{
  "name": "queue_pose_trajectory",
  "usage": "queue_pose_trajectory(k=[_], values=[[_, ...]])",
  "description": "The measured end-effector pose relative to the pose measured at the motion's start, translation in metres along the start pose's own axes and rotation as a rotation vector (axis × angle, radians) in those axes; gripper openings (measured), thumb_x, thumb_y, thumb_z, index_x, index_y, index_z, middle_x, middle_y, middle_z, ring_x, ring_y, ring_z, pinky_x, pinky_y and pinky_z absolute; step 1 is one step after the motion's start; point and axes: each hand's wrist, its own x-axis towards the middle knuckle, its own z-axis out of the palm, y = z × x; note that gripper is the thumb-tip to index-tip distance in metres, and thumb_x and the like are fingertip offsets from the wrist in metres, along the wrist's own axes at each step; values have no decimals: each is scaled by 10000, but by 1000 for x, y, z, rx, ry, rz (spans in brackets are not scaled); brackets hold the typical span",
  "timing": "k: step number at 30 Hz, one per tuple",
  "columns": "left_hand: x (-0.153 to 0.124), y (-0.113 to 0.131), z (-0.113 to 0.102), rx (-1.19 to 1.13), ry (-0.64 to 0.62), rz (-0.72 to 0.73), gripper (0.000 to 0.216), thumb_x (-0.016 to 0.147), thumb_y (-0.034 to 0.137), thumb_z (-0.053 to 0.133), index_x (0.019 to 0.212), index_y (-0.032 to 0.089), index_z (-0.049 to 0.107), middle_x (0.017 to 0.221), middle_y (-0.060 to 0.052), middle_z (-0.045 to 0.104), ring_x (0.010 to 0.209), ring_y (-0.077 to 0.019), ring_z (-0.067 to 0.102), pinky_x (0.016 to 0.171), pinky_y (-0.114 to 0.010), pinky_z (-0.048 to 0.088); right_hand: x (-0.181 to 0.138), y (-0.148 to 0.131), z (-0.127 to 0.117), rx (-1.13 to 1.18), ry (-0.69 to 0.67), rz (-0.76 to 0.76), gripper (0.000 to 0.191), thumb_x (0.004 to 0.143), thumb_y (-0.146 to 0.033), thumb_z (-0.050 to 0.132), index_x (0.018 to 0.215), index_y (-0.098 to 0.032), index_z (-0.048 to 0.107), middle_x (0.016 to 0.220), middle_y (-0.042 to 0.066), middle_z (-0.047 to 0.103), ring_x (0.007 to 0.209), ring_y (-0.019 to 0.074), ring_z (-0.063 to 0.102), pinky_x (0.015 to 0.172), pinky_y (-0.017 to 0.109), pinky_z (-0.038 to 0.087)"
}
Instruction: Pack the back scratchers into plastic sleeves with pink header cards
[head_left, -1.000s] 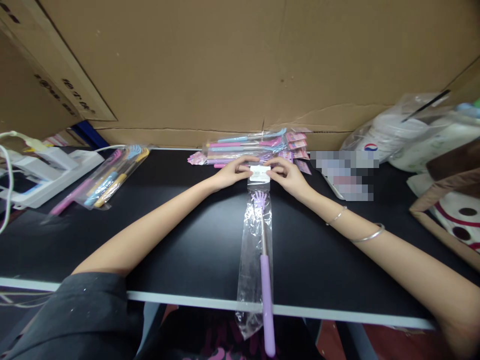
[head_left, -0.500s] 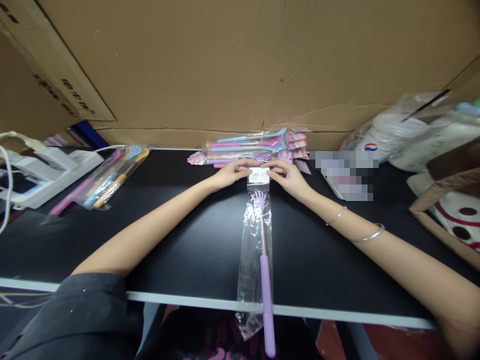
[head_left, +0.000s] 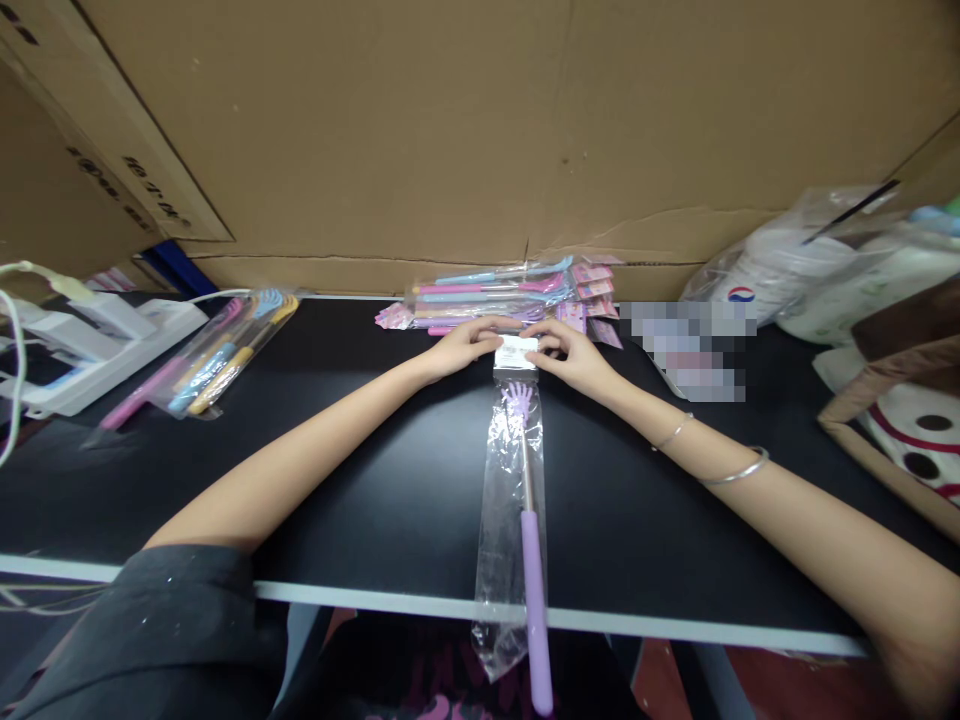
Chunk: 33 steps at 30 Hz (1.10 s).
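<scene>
A purple back scratcher (head_left: 533,580) with a hand-shaped head lies on a clear plastic bag (head_left: 501,540), its head toward the far side and its handle end past the table's front edge. At the top of the bag is a white label card (head_left: 516,352). My left hand (head_left: 466,345) pinches the card's left edge between thumb and fingers. On the right edge, my right hand (head_left: 574,358) holds the card with thumb and curled fingers. Whether the scratcher's head sits inside the bag is hard to make out.
Behind my hands lies a pile of bagged back scratchers (head_left: 487,285) with pink cards. More scratchers (head_left: 217,370) lie at left beside a white power strip (head_left: 112,350). At right are a blurred-out flat object (head_left: 686,350), a bagged cup (head_left: 787,265) and a brown-handled bag (head_left: 911,400). Cardboard (head_left: 480,130) stands behind.
The right fingers have curled a little more and the thumb has shifted slightly on the card's right edge. The scratcher and bag lie almost exactly as before.
</scene>
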Motion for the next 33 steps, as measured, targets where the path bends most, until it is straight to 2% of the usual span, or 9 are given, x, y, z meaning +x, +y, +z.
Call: queue_pose_trajectory(k=[4, 10, 16, 19, 24, 28, 33], values=[[-1, -2, -1, 54, 15, -19, 388, 907, 372, 538, 1241, 199, 634, 1214, -96, 661, 902, -185, 590, 635, -240, 408, 0, -2, 0, -12, -3, -1, 267, 778, -353, 677, 989, -209, 601, 802, 0, 651, 671, 141, 567, 665, 291, 437], [-2, 0, -1, 66, 12, -13, 384, 921, 359, 516, 1252, 206, 639, 1300, -86, 631, 912, -174, 588, 618, -225, 409, 0, -1, 0, -9, -13, -6, 260, 790, -357, 668, 991, -200, 619, 815, 11, 658, 683, 146, 574, 672, 293, 427], [-1, -3, -1, 55, 10, -13, 394, 922, 405, 517, 1248, 213, 630, 1290, -76, 631, 932, -174, 589, 566, -198, 353, 0, -1, 0, 4, -10, -12, 264, 794, -365, 666, 981, -183, 625, 768, 8, 660, 686, 151, 586, 684, 296, 430], [-1, -2, -1, 58, 18, -28, 395, 922, 404, 511, 1249, 221, 635, 1280, -76, 638, 911, -172, 587, 568, -200, 354, 0, -1, 0, 11, -15, -16, 254, 801, -377, 663, 969, -189, 631, 808, 21, 691, 731, 166, 620, 708, 309, 453], [-2, 4, 0, 37, 11, -14, 368, 929, 333, 496, 1229, 191, 655, 1311, -96, 629, 1026, -205, 591, 741, -249, 453, 1, -1, 0, 23, -22, -20, 253, 803, -407, 660, 940, -195, 641, 940, 57, 723, 799, 184, 657, 745, 328, 483], [-1, 5, 0, 14, 3, -13, 345, 933, 311, 503, 1210, 178, 658, 1327, -100, 621, 1065, -212, 595, 856, -291, 470, 1, 0, 0, 13, -16, -13, 248, 797, -406, 665, 932, -200, 645, 898, 50, 727, 797, 190, 663, 744, 335, 488], [-1, 3, 1, -5, 9, -21, 329, 932, 301, 515, 1204, 183, 659, 1312, -98, 631, 1081, -215, 602, 895, -314, 471, 0, -2, 1, 4, -12, 2, 224, 787, -393, 672, 903, -203, 647, 826, 34, 721, 753, 180, 653, 720, 327, 480]])
